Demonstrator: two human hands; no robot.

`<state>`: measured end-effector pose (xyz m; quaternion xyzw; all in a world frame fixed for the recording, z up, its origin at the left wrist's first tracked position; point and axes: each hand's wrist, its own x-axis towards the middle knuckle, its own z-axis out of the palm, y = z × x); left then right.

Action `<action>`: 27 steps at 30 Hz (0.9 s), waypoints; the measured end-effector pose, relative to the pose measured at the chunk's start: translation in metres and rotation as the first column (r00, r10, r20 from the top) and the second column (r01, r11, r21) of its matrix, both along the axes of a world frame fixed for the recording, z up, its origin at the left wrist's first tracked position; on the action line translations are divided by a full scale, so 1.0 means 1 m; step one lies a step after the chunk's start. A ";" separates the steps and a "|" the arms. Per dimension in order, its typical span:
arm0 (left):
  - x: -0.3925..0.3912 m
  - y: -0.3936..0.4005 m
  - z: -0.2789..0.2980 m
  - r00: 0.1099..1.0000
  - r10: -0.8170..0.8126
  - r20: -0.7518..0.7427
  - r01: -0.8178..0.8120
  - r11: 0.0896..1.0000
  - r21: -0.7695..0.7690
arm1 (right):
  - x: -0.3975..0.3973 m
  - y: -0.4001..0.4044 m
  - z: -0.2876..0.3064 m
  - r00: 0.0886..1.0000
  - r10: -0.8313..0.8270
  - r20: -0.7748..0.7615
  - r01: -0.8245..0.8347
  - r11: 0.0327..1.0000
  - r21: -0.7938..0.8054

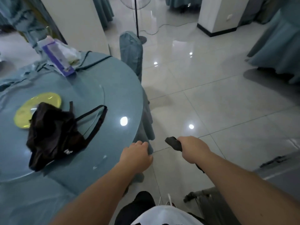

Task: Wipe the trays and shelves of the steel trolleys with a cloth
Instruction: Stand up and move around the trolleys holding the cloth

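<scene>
While the right hand (194, 147) grips a dark grey crumpled cloth (173, 143) in a closed fist over the glossy pale tiled floor (211, 95), the left hand (138, 154) hangs near the edge of the round teal-clothed table (100, 88), fingers loosely curled round nothing. No trolley shelf is plainly in reach; only a grey steel frame (209, 202) shows at the near right, probably a trolley. To wipe well, I would judge it best to turn right, open the cloth flat and steady the frame with the free hand.
</scene>
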<state>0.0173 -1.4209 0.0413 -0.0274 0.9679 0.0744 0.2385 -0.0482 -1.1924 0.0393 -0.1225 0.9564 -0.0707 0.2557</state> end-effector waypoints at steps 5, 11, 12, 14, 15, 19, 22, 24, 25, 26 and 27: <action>-0.111 0.015 -0.012 0.993 -0.112 0.031 0.111 0.994 0.020 | -0.076 0.023 -0.009 0.996 -0.088 -0.005 0.088 0.996 0.009; -0.257 0.046 -0.029 0.951 -0.310 0.009 0.309 0.950 0.042 | -0.165 0.051 -0.011 0.968 -0.251 -0.016 0.252 0.966 0.055; -0.276 0.053 -0.030 0.939 -0.344 0.007 0.343 0.938 0.042 | -0.176 0.056 -0.011 0.960 -0.281 -0.009 0.281 0.958 0.059; -0.313 0.073 -0.031 0.908 -0.418 0.012 0.417 0.908 0.045 | -0.195 0.071 -0.010 0.938 -0.348 -0.004 0.348 0.937 0.045; -0.330 0.085 -0.031 0.889 -0.457 0.019 0.456 0.889 0.045 | -0.202 0.079 -0.010 0.924 -0.383 0.000 0.382 0.923 0.035; -0.383 0.146 -0.030 0.786 -0.616 0.047 0.616 0.788 0.019 | -0.217 0.124 -0.014 0.849 -0.528 0.021 0.528 0.849 0.013; -0.419 0.204 -0.030 0.707 -0.704 0.059 0.706 0.708 -0.007 | -0.225 0.169 -0.019 0.777 -0.628 0.038 0.628 0.778 0.000; -0.442 0.246 -0.030 0.658 -0.751 0.054 0.753 0.658 -0.024 | -0.234 0.204 -0.025 0.721 -0.691 0.059 0.693 0.721 -0.022; -0.452 0.267 -0.029 0.636 -0.770 0.053 0.772 0.635 -0.039 | -0.240 0.223 -0.029 0.697 -0.714 0.064 0.716 0.697 -0.028; -0.463 0.288 -0.028 0.616 -0.786 0.052 0.787 0.614 -0.056 | -0.248 0.242 -0.033 0.678 -0.732 0.065 0.735 0.678 -0.032; -0.473 0.307 -0.026 0.600 -0.798 0.054 0.799 0.597 -0.069 | -0.256 0.260 -0.035 0.662 -0.747 0.064 0.749 0.661 -0.034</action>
